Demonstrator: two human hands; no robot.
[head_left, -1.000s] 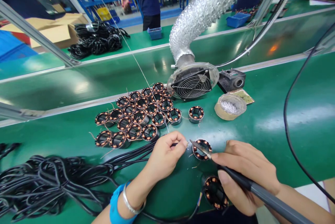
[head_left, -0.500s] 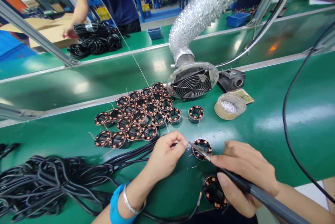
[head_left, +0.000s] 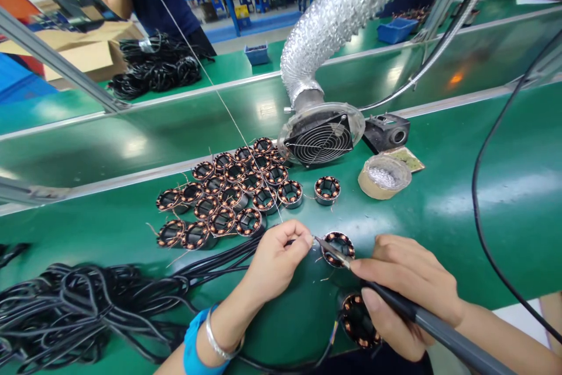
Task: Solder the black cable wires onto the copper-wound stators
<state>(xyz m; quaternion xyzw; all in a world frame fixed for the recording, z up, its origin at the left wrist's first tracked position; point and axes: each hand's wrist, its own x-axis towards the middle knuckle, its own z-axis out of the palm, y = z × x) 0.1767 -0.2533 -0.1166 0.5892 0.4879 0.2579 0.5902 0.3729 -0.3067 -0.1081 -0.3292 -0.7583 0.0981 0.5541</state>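
Note:
My left hand (head_left: 277,259) is closed in a pinch on the end of a black cable (head_left: 222,258). A thin solder wire (head_left: 230,114) runs down from above to the same fingers. My right hand (head_left: 408,290) grips a soldering iron (head_left: 443,331), its tip at my left fingertips; whether they touch is too small to tell. Behind the iron stands a motor stator (head_left: 350,241) with copper windings and loose wire ends. Closer to me, partly covered by my right hand, lies another stator (head_left: 351,328) with a cable and coloured wires beside it.
Several stators (head_left: 222,220) stand grouped at the back left, with a single stator (head_left: 327,189) apart. Coiled black cables (head_left: 88,310) cover the left. A fume fan (head_left: 322,141) with a silver duct, and a round tub (head_left: 381,185), sit behind. A co-worker (head_left: 153,6) stands across.
The co-worker's lower hand has lifted off the cable bundle and is raised near the other hand. The view has shifted slightly; my hands, the iron and the cable keep almost the same position.

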